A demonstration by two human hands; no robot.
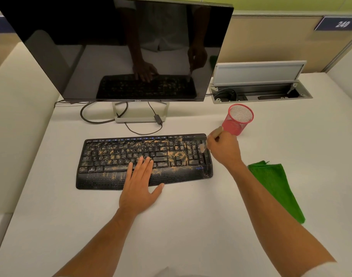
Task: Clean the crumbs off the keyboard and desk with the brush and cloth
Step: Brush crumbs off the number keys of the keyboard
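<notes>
A black keyboard [103,156] lies on the white desk [181,226], strewn with tan crumbs [177,154] over its keys and palm rest. My left hand [140,182] lies flat with straight fingers on the keyboard's middle and palm rest. My right hand [224,149] grips a small wooden-handled brush [202,146]. Its bristles touch the number pad at the keyboard's right end. A folded green cloth [277,188] lies on the desk to the right of my right forearm.
A dark monitor [121,47] on a stand rises just behind the keyboard, with cables [95,120] looping under it. A red mesh pen cup [238,119] sits behind my right hand. An open cable hatch [259,90] is sunk into the desk at the back right.
</notes>
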